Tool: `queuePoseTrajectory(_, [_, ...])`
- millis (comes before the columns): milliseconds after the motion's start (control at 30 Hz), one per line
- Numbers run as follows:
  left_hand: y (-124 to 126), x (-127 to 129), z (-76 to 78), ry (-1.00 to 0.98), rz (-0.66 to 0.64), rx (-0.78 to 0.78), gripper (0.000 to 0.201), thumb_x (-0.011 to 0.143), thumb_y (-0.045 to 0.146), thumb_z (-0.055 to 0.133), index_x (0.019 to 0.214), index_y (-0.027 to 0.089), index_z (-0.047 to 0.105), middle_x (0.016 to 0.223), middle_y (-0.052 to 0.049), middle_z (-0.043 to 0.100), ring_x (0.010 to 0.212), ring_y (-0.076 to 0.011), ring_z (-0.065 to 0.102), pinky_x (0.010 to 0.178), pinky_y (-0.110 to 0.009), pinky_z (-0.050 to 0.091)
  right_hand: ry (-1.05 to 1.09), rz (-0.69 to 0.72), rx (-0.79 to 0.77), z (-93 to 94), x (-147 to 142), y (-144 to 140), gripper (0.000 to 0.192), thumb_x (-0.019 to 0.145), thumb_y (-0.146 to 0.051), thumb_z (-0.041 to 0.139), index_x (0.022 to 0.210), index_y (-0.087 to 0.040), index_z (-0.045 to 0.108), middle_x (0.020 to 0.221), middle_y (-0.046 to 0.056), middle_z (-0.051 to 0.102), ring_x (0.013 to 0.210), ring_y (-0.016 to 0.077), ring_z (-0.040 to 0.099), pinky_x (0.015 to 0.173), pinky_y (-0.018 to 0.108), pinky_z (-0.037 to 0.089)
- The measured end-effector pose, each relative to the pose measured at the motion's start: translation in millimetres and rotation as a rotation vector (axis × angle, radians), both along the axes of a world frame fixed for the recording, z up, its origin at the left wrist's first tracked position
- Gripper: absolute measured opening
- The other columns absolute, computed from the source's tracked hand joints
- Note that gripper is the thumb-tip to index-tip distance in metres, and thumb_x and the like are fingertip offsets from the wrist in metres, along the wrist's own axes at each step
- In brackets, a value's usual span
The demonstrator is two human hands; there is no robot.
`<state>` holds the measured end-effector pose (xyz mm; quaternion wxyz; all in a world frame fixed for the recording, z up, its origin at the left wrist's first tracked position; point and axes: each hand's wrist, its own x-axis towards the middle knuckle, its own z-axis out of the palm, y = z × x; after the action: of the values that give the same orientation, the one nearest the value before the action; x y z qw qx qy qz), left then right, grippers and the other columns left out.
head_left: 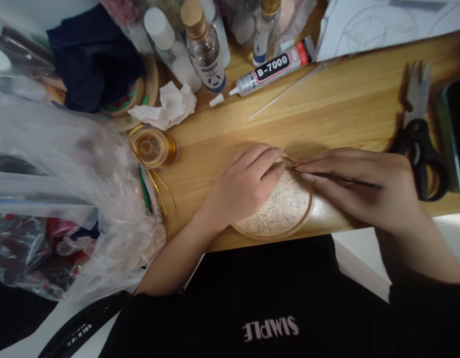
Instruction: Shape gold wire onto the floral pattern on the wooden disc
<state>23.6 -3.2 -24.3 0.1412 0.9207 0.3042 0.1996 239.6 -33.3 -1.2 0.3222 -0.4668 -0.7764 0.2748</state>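
Note:
A round wooden disc (285,211) with a line-drawn flower pattern lies near the table's front edge. My left hand (248,181) rests over its left side, fingers curled and the fingertips pinched at a small bent piece of gold wire (291,174) by the disc's upper edge. From the other side my right hand (367,181) grips slim dark tweezers (338,178), their tip at the same wire. Fingers partly cover the tip, so its exact hold on the wire is hidden. A spool of gold wire (151,146) stands to the left, loose strands trailing toward me.
Scissors (420,134) and a dark flat device (455,134) lie at right. Across the back are a B-7000 glue tube (274,67), its white cap (216,100), bottles (205,49), crumpled tissue (166,107) and drawn paper sheets (386,25). Plastic bags (84,164) crowd the left.

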Motion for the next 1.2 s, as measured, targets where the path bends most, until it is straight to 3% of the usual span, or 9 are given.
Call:
queuePoseTrajectory(267, [0.1,-0.3,-1.0,-0.011,-0.011,-0.037,0.030,0.101,0.018,0.036,0.103,0.013,0.065,0.121,-0.011,0.065,0.116,-0.0225,0.057,0.096,-0.041,0.050,-0.004,-0.054,-0.026,0.8,-0.2,-3.2,0.027,0.083,-0.018,0.069,0.104,-0.034,0.069,0.094,-0.003,0.074,0.086,0.0160,0.071,0.076,0.031,0.060])
queuePoseTrajectory(500, [0.7,0.1,-0.7,-0.003,-0.006,-0.041,0.032,0.101,0.018,0.034,0.101,0.015,0.066,0.121,-0.010,0.065,0.115,-0.0224,0.057,0.096,-0.043,0.049,0.009,0.001,0.000,-0.2,1.6,-1.1,0.022,0.080,-0.014,0.070,0.100,-0.023,0.071,0.093,0.004,0.075,0.083,0.0161,0.071,0.074,0.028,0.058])
queuePoseTrajectory(1033, [0.2,-0.6,0.0,0.011,-0.011,-0.058,0.032,0.101,0.018,0.033,0.101,0.015,0.065,0.122,-0.010,0.064,0.115,-0.0224,0.056,0.096,-0.043,0.048,0.020,-0.040,-0.048,0.1,-0.4,-1.4,0.027,0.082,-0.017,0.069,0.103,-0.034,0.071,0.095,-0.004,0.074,0.085,0.0174,0.072,0.078,0.031,0.059])
queuePoseTrajectory(1200, [-0.1,-0.7,0.2,0.015,0.000,-0.039,0.030,0.100,0.018,0.035,0.100,0.016,0.064,0.121,-0.009,0.064,0.115,-0.0220,0.056,0.095,-0.041,0.048,0.039,-0.043,-0.062,-1.1,0.9,-0.6,0.022,0.080,-0.015,0.071,0.099,-0.027,0.073,0.095,0.000,0.075,0.085,0.0159,0.072,0.076,0.028,0.058])
